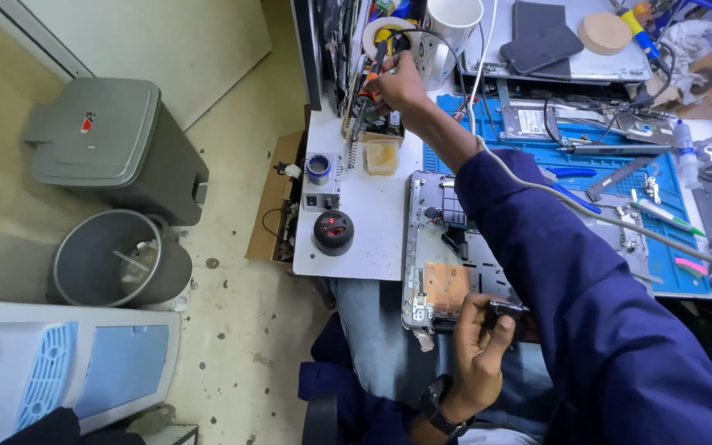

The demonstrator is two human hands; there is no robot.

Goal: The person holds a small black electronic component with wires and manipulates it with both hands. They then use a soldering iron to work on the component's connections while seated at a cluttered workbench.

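The right hand reaches across the desk with its grip closed around the orange-and-black handle of a soldering iron, which stands at the metal coil holder beside a small yellowish sponge tray. Whether the iron is going into the holder or coming out cannot be told. The left hand, wearing a dark wristwatch, is low and near the body, fingers pinched shut on a small black component at the near edge of an opened silver laptop chassis.

The chassis lies half on the white desk, half over the lap, its inner frame and a copper-coloured patch exposed. So it is already opened and stripped; as far as one can judge, the small part is being worked on, and the chassis is not yet closed up.

Further out sit a round black puck with a red mark, a blue work mat strewn with tools, and a white mug. On the floor stand a grey lidded bin and a round grey bucket.
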